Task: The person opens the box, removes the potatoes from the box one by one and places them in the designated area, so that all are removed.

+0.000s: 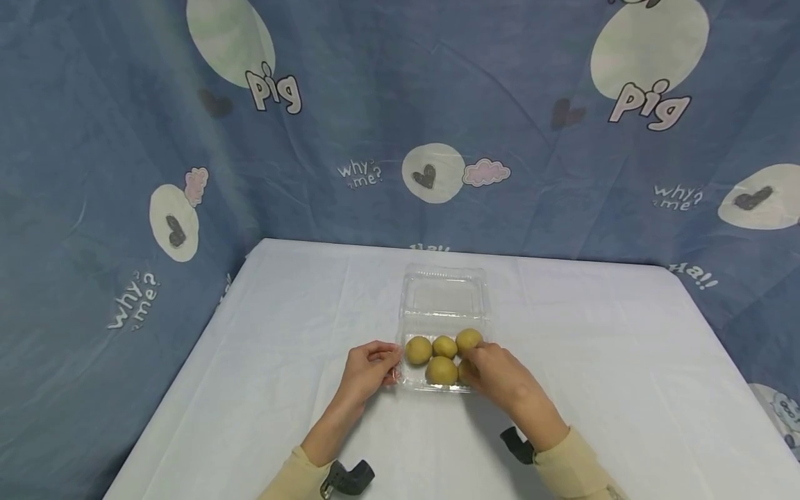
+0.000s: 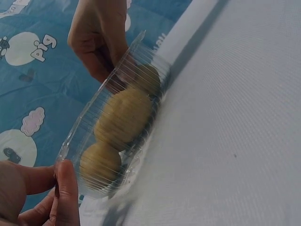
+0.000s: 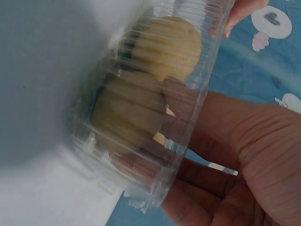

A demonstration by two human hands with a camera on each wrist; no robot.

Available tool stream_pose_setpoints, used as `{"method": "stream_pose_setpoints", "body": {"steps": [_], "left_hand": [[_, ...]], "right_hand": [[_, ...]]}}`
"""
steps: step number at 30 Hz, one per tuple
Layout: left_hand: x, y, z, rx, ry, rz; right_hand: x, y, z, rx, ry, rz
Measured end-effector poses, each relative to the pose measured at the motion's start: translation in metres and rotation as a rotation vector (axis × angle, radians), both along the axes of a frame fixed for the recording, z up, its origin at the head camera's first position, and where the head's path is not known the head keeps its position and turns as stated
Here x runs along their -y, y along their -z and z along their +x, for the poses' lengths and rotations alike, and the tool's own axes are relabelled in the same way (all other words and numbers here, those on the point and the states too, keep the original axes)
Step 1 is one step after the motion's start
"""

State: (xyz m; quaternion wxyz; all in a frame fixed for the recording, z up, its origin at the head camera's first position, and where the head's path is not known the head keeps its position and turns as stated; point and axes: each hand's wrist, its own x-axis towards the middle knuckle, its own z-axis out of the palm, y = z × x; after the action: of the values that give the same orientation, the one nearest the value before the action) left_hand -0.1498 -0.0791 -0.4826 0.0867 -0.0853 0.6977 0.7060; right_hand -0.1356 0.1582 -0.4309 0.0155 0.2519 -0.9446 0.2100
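Observation:
A clear plastic clamshell box (image 1: 442, 297) lies on the white cloth with its lid folded back, away from me. Several round yellow potatoes (image 1: 419, 351) sit in its base in two rows. My left hand (image 1: 367, 371) pinches the box's left rim between thumb and fingers, seen close up in the left wrist view. Over the front right corner, my right hand (image 1: 503, 375) reaches inside and grips the front right potato (image 3: 129, 113). In the right wrist view its fingertips curl round that potato behind the ribbed clear wall. Another potato (image 1: 469, 339) lies just behind it.
White cloth (image 1: 594, 333) covers the table around the box. A blue printed curtain (image 1: 350, 125) hangs behind the table and along its left side. A dark strap mount (image 1: 350, 478) is on the left wrist, another (image 1: 517, 445) on the right.

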Motion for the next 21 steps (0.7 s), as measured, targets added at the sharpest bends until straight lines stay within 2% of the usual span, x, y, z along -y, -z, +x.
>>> {"method": "stream_pose_setpoints", "body": {"steps": [5, 10, 17, 21], "left_hand": [[0.0, 0.001, 0.001, 0.001, -0.006, 0.002], [-0.001, 0.002, 0.001, 0.003, -0.001, 0.0], [-0.004, -0.034, 0.013, 0.008, 0.015, -0.008], [-0.004, -0.036, 0.015, 0.008, 0.016, -0.003]], "right_hand": [[0.001, 0.0, 0.0, 0.042, 0.029, 0.012], [0.003, -0.003, -0.001, 0.128, 0.062, 0.016], [0.008, -0.004, -0.005, 0.218, 0.117, 0.046], [0.009, -0.005, -0.006, 0.245, 0.119, 0.055]]}}
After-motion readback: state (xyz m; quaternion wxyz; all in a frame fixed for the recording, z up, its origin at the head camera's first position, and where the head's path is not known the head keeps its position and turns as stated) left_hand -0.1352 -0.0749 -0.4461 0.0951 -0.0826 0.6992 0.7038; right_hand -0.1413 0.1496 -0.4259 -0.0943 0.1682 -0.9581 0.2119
